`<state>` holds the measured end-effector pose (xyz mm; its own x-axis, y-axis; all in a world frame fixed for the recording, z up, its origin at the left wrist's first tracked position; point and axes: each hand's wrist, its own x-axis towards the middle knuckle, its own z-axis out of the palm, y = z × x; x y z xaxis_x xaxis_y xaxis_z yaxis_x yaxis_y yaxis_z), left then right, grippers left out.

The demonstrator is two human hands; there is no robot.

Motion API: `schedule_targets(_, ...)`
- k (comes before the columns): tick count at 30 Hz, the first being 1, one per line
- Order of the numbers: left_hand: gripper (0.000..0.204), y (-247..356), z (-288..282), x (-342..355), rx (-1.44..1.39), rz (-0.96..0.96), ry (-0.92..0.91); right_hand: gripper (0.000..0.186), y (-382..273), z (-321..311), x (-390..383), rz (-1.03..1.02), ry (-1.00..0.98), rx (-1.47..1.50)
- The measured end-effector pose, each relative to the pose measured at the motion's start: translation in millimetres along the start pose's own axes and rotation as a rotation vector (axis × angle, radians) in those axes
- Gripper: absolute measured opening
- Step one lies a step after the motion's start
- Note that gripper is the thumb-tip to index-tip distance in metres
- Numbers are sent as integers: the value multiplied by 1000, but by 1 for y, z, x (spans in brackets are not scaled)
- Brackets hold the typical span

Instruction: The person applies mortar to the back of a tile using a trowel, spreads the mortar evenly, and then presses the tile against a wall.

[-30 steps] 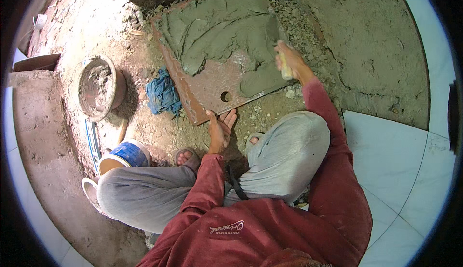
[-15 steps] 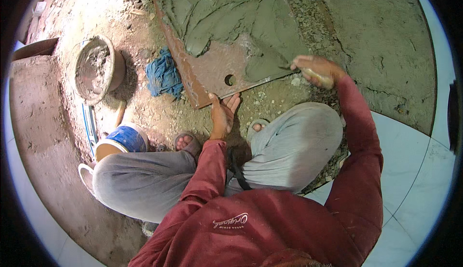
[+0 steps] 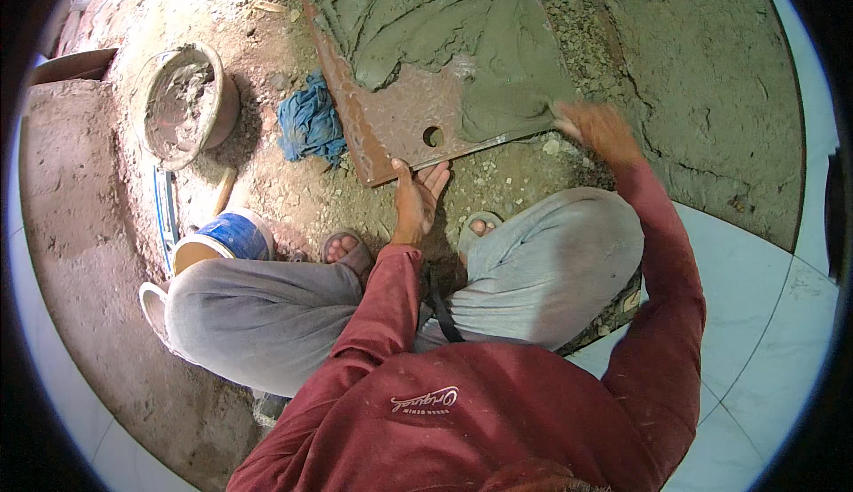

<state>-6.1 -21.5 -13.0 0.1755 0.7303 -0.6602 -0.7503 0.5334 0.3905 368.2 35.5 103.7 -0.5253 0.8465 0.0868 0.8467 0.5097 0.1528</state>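
Brace the tile (image 3: 410, 112) with left fingers (image 3: 435, 178) apart at its edge; spread mortar (image 3: 511, 83) evenly; cannot tell grip of blurred right fingers (image 3: 582, 122).

Glare upper left, dark edges

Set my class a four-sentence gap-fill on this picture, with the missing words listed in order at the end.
1. The left hand is at the edge of the brown tile, near its round ____.
2. Of the left hand and the right hand, the one nearer the grey mortar is the ____ one.
3. The crumpled cloth beside the tile is coloured ____.
4. In the picture, the round tub of grey mix stands to the ____ of the cloth.

Missing words: hole; right; blue; left
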Motion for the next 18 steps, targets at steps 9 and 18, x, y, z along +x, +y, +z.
schedule_targets(9,91,10,-15,-4,-176,136,102,42,-4,-47,55,766,-941,1272)
schedule_targets(18,90,16,-4,-5,-227,198,109,53,-96,32,-107,899,-427,1313)
